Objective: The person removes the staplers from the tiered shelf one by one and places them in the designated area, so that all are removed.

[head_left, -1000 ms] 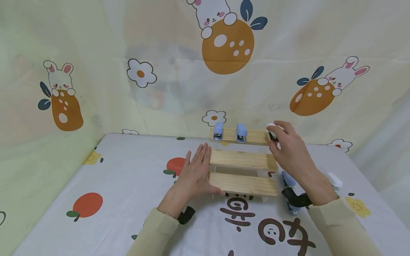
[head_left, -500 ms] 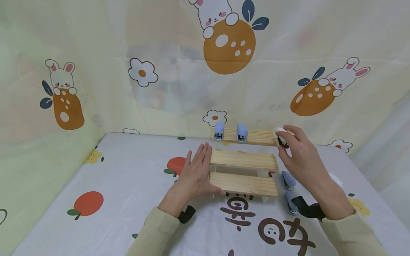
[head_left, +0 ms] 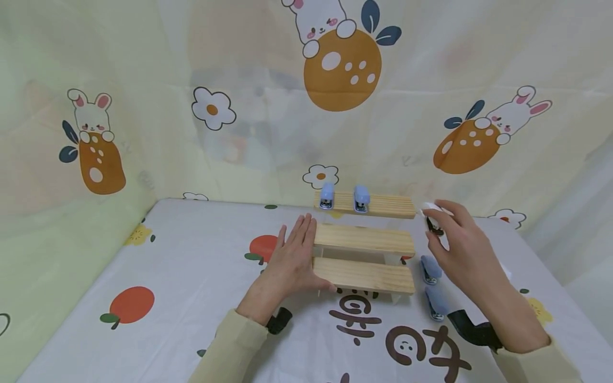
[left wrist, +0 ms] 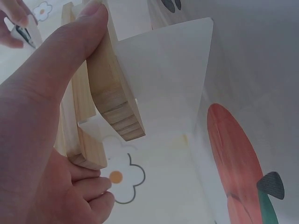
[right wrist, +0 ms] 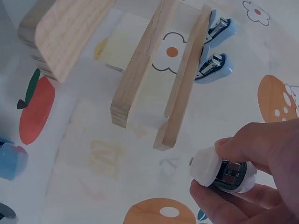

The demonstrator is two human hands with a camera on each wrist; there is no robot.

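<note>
My left hand (head_left: 289, 260) lies along the left end of a three-step wooden rack (head_left: 364, 239), fingers extended and thumb against the front edge of the lowest board. In the left wrist view that thumb (left wrist: 77, 39) presses on the board's face. Just off the right end of the top board, my right hand (head_left: 466, 250) pinches a small white stapler (right wrist: 205, 168) between thumb and fingers. Its dark inner part faces outward. Two light-blue staplers, one at the left end (head_left: 326, 196) and one near the middle (head_left: 361, 199), stand on the top board.
Two more blue staplers, a rear one (head_left: 431, 269) and a front one (head_left: 437, 303), lie on the tablecloth right of the rack. A white object (head_left: 506, 271) is mostly hidden behind the right forearm. A patterned curtain (head_left: 268, 149) hangs close behind the rack.
My right hand has carried the white stapler from the right end of the top board outward to the right and slightly nearer. The left hand has stayed on the rack.
</note>
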